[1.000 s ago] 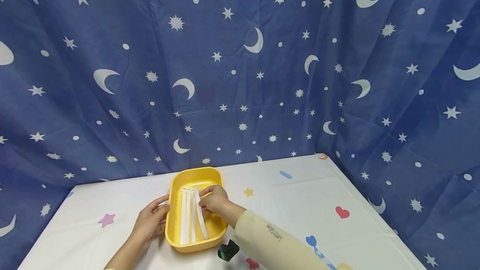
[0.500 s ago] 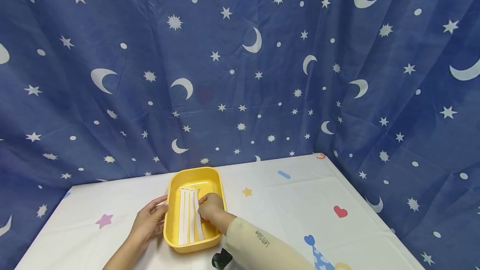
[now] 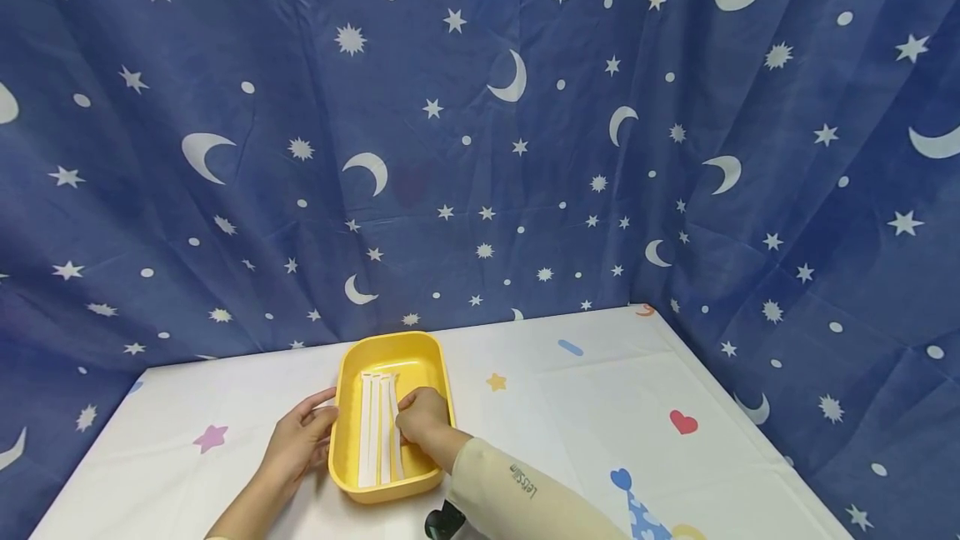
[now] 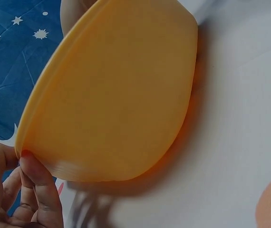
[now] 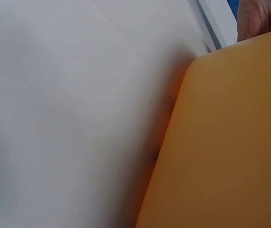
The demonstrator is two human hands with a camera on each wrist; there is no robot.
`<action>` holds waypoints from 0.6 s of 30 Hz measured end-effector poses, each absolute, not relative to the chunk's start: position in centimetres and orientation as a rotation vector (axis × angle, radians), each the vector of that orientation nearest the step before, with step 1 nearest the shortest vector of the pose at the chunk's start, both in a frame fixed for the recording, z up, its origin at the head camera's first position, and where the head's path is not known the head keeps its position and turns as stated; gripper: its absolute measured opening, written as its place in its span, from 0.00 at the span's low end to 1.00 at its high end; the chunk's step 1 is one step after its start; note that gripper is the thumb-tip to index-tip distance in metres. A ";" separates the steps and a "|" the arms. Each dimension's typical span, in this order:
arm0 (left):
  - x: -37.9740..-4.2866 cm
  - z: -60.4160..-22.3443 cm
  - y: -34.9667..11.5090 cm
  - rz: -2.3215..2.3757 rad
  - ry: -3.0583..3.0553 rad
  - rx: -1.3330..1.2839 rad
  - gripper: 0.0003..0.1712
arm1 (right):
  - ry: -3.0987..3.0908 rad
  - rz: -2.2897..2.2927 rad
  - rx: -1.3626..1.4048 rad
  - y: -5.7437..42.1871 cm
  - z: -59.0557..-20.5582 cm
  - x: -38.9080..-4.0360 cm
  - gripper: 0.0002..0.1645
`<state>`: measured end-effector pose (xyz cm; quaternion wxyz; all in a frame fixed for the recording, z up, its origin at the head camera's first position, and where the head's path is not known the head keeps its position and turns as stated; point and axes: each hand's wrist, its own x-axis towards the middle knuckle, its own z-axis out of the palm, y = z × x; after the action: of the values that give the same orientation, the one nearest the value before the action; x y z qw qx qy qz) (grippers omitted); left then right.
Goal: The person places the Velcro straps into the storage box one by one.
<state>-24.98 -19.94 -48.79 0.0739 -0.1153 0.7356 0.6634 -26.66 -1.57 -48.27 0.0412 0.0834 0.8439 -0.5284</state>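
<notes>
A yellow tray (image 3: 393, 492) stands on the table with several long, narrow white strips (image 3: 366, 432) lying side by side in it. At its left side, my left hand (image 3: 296, 440) holds the rim; in the left wrist view its thumb and fingers pinch the edge of the tray (image 4: 116, 95). My right hand (image 3: 423, 417) reaches in over the tray's right side. Its curled fingers grip the rightmost white strip (image 3: 397, 461) near the middle, and the fingertips are hidden in the head view. The right wrist view is mostly the outer tray wall (image 5: 221, 142).
A white cloth with printed shapes, among them a red heart (image 3: 683, 422) and a pink star (image 3: 211, 438), covers the table. Behind it hangs a dark blue curtain (image 3: 420, 165) with moons and stars. A small black device (image 3: 446, 521) shows beneath the right sleeve.
The rightmost white strip has gone from slanted to nearly parallel with the others, its lower end shifting left. My right hand has lowered into the tray. The left hand stays at the rim.
</notes>
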 end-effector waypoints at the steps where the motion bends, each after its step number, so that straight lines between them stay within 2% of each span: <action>1: -25.0 -48.8 -19.9 1.989 2.211 -0.354 0.30 | 2.576 -1.624 0.251 -1.6 -48.3 -26.7 0.11; 18: -25.0 -49.0 -20.0 2.000 2.203 -0.347 0.31 | 2.642 -1.565 0.215 -1.6 -48.2 -26.3 0.13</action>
<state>-24.99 -19.98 -49.05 0.0729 -0.1157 0.7333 0.6660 -26.28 -1.60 -48.17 0.0315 0.0699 0.8579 -0.5081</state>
